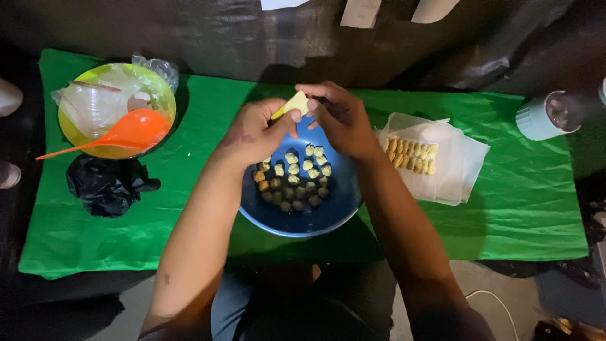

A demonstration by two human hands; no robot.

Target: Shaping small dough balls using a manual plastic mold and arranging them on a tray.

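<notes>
I hold a small yellow piece (294,103) up over the blue bowl (328,208). My left hand (255,134) pinches its low end between thumb and fingers. My right hand (341,120) pinches the top end with its fingertips. The other fingers curl in.

The piece looks soft and very light, like dough. I think it would squash or tear if I squeezed hard, so I take it gently by the edges. It may be a bit sticky too.

Its long side runs on a slant, from low on my left to high on my right. The high end points away from me.

Down in the bowl sit many little lumps (297,180). More pieces (410,155) lie in a row on white plastic (461,170) to my right.
</notes>
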